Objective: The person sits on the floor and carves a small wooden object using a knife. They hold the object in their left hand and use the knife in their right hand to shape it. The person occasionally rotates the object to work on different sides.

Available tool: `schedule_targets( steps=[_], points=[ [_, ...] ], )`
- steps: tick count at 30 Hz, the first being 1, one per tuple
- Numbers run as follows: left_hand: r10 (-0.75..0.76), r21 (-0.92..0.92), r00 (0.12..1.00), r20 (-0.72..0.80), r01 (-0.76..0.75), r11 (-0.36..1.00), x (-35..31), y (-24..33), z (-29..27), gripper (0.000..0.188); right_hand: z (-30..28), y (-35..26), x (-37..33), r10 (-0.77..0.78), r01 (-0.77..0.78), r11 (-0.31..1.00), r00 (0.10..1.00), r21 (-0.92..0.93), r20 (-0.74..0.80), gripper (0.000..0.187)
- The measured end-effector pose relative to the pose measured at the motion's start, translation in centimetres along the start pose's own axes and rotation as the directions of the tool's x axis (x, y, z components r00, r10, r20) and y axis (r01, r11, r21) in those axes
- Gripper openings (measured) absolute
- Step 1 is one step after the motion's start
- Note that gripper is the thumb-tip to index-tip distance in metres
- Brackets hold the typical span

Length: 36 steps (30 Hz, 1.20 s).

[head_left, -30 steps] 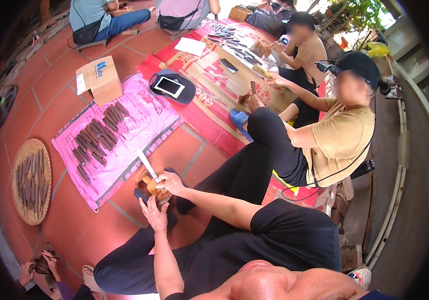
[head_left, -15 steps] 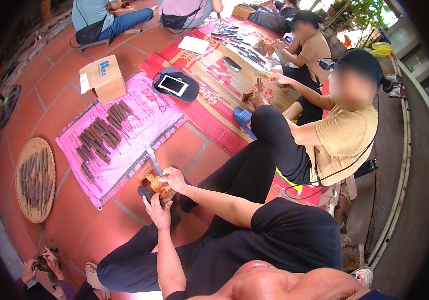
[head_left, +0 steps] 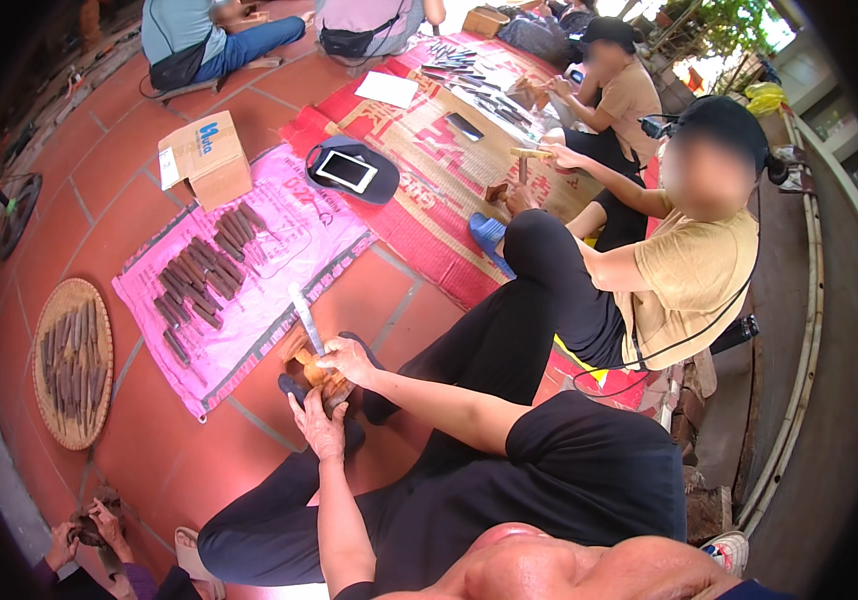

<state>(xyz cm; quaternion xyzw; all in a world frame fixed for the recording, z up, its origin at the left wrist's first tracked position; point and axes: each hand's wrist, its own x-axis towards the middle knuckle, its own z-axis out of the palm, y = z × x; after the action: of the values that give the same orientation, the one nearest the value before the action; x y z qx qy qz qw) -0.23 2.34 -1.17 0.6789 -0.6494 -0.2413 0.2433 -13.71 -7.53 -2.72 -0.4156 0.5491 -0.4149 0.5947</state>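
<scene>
My right hand (head_left: 349, 362) is closed round the lower end of a long, flat, pale-grey blade (head_left: 305, 316), which points up and away from me. Whether it is a knife or a file I cannot tell. Below it, my left hand (head_left: 321, 430) rests with curved fingers against a brown wooden block (head_left: 335, 396), its thumb and fingertips partly hidden. A lighter orange-brown wooden piece (head_left: 299, 366) lies just beyond the block, between my dark-shod feet, partly covered by my right hand.
Dark brown sticks (head_left: 199, 268) lie in rows on a pink sheet (head_left: 279, 205), beside a cardboard box (head_left: 205, 160). A round woven basket (head_left: 41, 425) at the left holds more sticks. To my right, a co-worker (head_left: 694, 270) sits near a patterned mat (head_left: 419, 200) with a cap (head_left: 374, 165) on it.
My right hand and the blade have shifted slightly; the blade's far end stays near the pink sheet's edge. The co-worker's raised hand now shows a pale wooden stick. My left hand barely moves.
</scene>
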Motion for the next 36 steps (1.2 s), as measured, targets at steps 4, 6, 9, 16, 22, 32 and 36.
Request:
schedule_targets(
  steps=[4, 6, 9, 16, 22, 32, 36],
  points=[
    [0.017, -0.013, 1.000, -0.004, -0.017, 1.000, 0.1, 0.6, 0.1, 0.064, -1.2, -0.1, -0.2, -0.079, 0.091, 0.923, 0.996, -0.375, 0.045, 0.019],
    [0.024, -0.016, 1.000, -0.007, -0.024, 1.000, 0.0, 0.6, 0.0, 0.064, -0.6, -0.3, 0.0, -0.206, 0.172, 0.833, 0.979, -0.526, -0.005, 0.018],
    [0.025, -0.019, 1.000, -0.005, -0.025, 0.999, 0.2, 0.7, 0.2, 0.064, -0.8, 0.2, 0.6, -0.092, 0.076, 0.974, 0.994, -0.215, -0.067, 0.022],
    [0.021, -0.014, 1.000, 0.004, -0.021, 1.000, 0.2, 0.6, 0.3, 0.063, -1.8, 1.0, 0.8, -0.112, 0.125, 0.921, 0.992, -0.368, 0.056, 0.020],
    [0.031, -0.016, 1.000, 0.004, -0.031, 0.999, 0.2, 0.5, 0.4, 0.063, -1.5, 0.9, 1.0, -0.069, 0.054, 0.974, 0.996, -0.220, -0.060, 0.021],
    [0.025, -0.015, 1.000, 0.006, -0.025, 1.000, 0.1, 0.9, 0.4, 0.062, -2.2, 2.2, 1.0, -0.135, 0.102, 0.981, 0.969, -0.166, -0.208, 0.020],
    [0.013, -0.005, 1.000, -0.002, -0.013, 1.000, 0.0, 0.5, -0.1, 0.063, -1.8, -0.7, 0.1, 0.041, -0.016, 0.975, 0.993, 0.221, -0.111, 0.019]
  ],
)
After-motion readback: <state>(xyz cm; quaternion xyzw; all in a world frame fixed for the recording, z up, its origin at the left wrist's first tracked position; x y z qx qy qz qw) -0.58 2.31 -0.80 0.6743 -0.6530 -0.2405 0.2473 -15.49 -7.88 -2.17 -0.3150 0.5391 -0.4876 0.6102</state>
